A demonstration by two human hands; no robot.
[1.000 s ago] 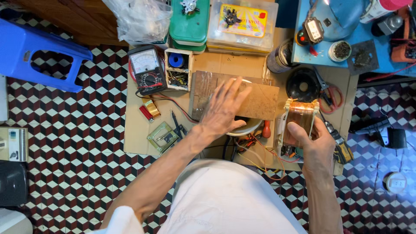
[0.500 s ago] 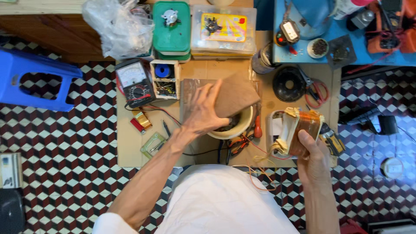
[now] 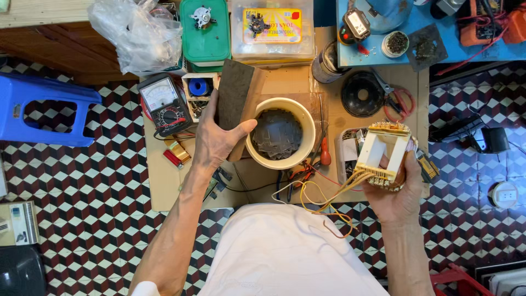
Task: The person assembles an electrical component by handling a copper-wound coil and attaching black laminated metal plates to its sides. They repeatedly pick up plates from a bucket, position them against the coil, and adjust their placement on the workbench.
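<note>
The transformer coil is a squarish bobbin with a pale, cream frame and an open rectangular window through its middle. Copper-coloured winding shows along its top edge, and a bundle of yellow and orange wires hangs from its lower left corner down toward the person's lap. It is held above the right edge of the cardboard worktop, just right of the cream bowl.

The right hand grips the coil from below and behind, with the palm under it and the fingers closed around its right side. The forearm comes up from the lower right.

The left hand is closed on a dark flat board, with brown cardboard on its edge. The thumb lies across the lower part and the fingers are behind it. The board stands tilted, and its lower end is just beside the left rim of the bowl. The bowl is filled with dark thin metal plates. Left of this hand lies an analog multimeter.
</note>
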